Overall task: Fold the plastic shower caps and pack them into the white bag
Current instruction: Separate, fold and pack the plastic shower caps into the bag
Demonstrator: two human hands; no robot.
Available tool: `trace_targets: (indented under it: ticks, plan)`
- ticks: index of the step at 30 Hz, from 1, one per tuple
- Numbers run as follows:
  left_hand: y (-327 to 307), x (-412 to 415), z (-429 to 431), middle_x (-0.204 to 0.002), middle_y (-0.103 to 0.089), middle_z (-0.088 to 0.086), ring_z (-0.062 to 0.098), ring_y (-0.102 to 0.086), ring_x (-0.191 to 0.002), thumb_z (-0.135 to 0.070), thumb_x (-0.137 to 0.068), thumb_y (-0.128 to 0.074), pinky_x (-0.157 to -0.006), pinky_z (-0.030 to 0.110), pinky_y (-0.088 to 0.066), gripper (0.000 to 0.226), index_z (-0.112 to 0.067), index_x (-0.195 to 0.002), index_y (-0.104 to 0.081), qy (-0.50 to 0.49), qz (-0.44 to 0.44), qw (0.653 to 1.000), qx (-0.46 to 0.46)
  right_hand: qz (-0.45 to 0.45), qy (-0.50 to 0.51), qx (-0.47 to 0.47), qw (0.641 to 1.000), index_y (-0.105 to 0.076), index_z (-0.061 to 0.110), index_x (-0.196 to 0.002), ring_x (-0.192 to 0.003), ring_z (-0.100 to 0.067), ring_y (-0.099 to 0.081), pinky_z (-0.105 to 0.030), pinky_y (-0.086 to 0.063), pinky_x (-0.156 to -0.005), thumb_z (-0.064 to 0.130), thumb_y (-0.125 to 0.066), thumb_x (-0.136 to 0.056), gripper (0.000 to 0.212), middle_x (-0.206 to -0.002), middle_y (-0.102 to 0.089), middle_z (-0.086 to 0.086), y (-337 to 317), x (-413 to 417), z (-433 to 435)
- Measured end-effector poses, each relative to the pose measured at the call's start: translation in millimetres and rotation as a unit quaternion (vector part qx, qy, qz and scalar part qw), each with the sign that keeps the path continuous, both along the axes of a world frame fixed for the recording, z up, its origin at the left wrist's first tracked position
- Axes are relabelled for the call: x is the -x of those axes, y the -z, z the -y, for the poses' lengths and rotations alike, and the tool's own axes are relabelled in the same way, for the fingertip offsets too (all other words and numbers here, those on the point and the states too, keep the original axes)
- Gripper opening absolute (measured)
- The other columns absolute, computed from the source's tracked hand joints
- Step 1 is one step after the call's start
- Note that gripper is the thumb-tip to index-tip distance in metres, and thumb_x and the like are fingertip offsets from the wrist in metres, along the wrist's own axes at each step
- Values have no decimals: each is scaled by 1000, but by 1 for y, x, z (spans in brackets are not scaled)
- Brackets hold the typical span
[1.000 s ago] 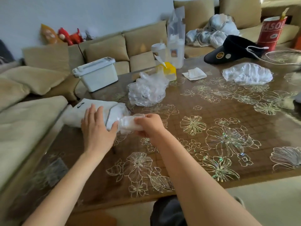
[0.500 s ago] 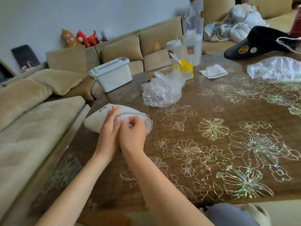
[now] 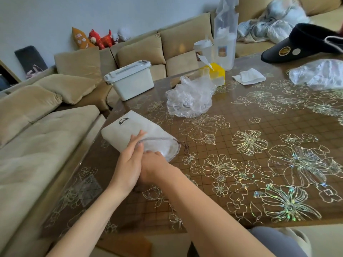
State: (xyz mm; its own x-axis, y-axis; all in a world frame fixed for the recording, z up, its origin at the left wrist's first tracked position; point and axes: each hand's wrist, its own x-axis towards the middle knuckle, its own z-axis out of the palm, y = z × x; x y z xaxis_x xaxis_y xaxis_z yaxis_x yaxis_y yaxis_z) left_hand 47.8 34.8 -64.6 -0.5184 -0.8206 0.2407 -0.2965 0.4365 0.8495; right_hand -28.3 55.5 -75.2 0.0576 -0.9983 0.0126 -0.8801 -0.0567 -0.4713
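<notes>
The white bag [image 3: 128,129] lies on its side at the left of the table, its drawstring mouth facing me. My left hand [image 3: 130,160] pinches the mouth's rim, fingers on top and thumb below. My right hand [image 3: 155,166] sits against it at the opening with curled fingers on a folded shower cap [image 3: 165,150] that shows pale inside the mouth; its fingertips are hidden. A loose pile of crumpled clear shower caps [image 3: 189,101] lies beyond the bag. More clear plastic [image 3: 319,73] lies at the far right.
A white lidded box [image 3: 130,80] stands at the table's back-left corner. A yellow tissue box [image 3: 216,75], a tall clear bag [image 3: 225,34], a folded tissue [image 3: 248,76] and a black visor [image 3: 300,47] stand further back. A beige sofa [image 3: 37,136] runs along the left edge.
My right hand has carried the folded cap from beside the bag into its mouth. My left hand moved from the bag's top to its rim. The view shifted left.
</notes>
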Motion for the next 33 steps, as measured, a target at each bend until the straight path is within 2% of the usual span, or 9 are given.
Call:
trace_targets:
  ticks: [4, 6, 9, 12, 17, 20, 23, 27, 33]
  plan:
    - [15, -11, 17, -151, -24, -18, 0, -5, -143, -67, -86, -33, -120, 40, -5, 42, -52, -124, -41, 37, 37, 998, -30, 147, -14, -44, 988, -41, 0, -138, -114, -30, -47, -34, -39, -92, 4, -42, -94, 44, -133, -48, -24, -12, 8, -10]
    - [25, -11, 27, -153, -17, -15, 3, 1, -142, -64, -88, -29, -119, 43, -2, 44, -52, -130, -35, 37, 101, 993, 37, 237, 52, -50, 969, -55, -6, -122, -92, -24, -47, -23, -40, -72, -1, -45, -90, 34, -119, -57, -27, -22, 22, -15]
    - [46, -9, 36, -152, 17, -12, 6, 25, -139, -63, -92, -12, -115, 39, 13, 63, -39, -148, 6, 6, 337, 900, 278, 371, 166, -14, 913, -67, -2, -102, -91, -27, -61, -30, -50, -82, -5, -43, -86, 29, -107, -67, -21, -20, 46, -22]
    - [54, -4, 51, -147, 33, -10, 11, 32, -138, -53, -97, -18, -112, 41, 19, 70, -17, -150, 10, -37, 405, 870, 279, 467, 239, 42, 851, -65, 6, -83, -69, -20, -61, -28, -53, -63, -10, -36, -83, 32, -91, -70, -16, -18, 66, -32]
    - [41, 13, 77, -158, 12, -1, 17, 20, -143, -43, -101, -21, -113, 50, 16, 61, -8, -150, -14, -90, 425, 869, 236, 486, 313, 100, 810, -61, 12, -69, -65, -21, -61, -28, -50, -54, -12, -35, -77, 36, -75, -67, -8, -19, 94, -47]
    - [37, 31, 67, -154, -26, 13, 27, -11, -145, -26, -101, -36, -114, 58, 3, 42, 0, -133, -46, -172, 239, 912, 286, 493, 340, 95, 795, -60, 12, -70, -59, -16, -59, -20, -41, -49, -11, -35, -80, 36, -74, -67, -7, -16, 114, -57]
    - [29, 71, 54, -141, -44, 20, 34, -27, -138, -11, -93, -46, -113, 53, -9, 27, 0, -116, -56, -126, 131, 895, 408, 476, 376, 87, 790, -60, 10, -71, -55, -14, -57, -24, -44, -50, -12, -34, -81, 35, -72, -66, -8, -7, 139, -68]
    - [20, 147, 47, -152, -28, 14, 27, -11, -144, -21, -98, -43, -116, 37, 0, 31, -11, -122, -60, 39, 219, 898, 379, 453, 438, 81, 773, -64, 8, -71, -72, -28, -65, -44, -57, -71, -10, -38, -79, 33, -78, -68, -14, 6, 172, -74]
    - [34, 228, 74, -160, -1, 4, 21, 14, -145, -41, -101, -30, -117, 42, 6, 42, -27, -137, -48, 104, 331, 915, 206, 444, 458, 90, 765, -62, 13, -68, -73, -26, -63, -35, -48, -69, -5, -38, -80, 32, -75, -69, -12, 9, 205, -84]
